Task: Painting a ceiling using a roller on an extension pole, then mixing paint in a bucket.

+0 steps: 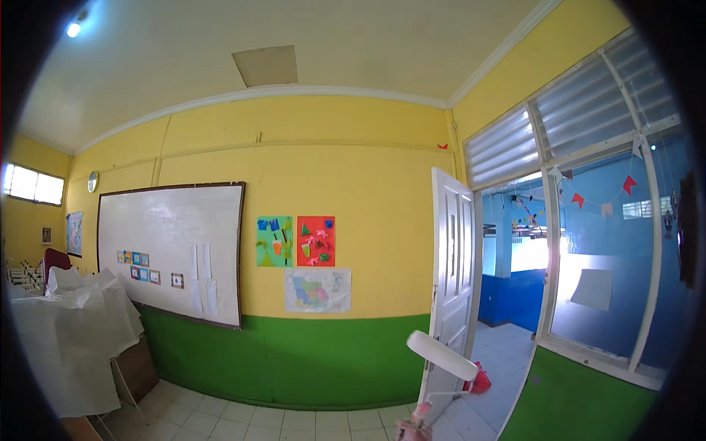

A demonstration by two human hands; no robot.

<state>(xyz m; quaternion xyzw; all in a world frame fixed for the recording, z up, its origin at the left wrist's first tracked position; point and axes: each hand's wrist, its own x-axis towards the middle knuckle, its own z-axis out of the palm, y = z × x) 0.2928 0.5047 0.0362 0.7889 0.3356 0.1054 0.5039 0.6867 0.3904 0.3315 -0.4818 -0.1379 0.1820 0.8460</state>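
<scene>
A paint roller [441, 356] with a white sleeve is raised in front of the white door, tilted down to the right. Its wire frame bends back to a reddish handle [422, 411]. At the lower edge, my right hand [413, 431] is wrapped round that handle; only part of the hand shows. I cannot see my left hand. The roller sleeve covers part of the door [451, 264] in this view, and I cannot tell whether it touches anything.
The wall [382, 287] is yellow above and green below, with a whiteboard [173, 250] and colourful posters [316, 241]. White sheeting [70, 338] drapes furniture at left. A red bag-like object [481, 378] lies by the open doorway. Windows [610, 294] line the right wall.
</scene>
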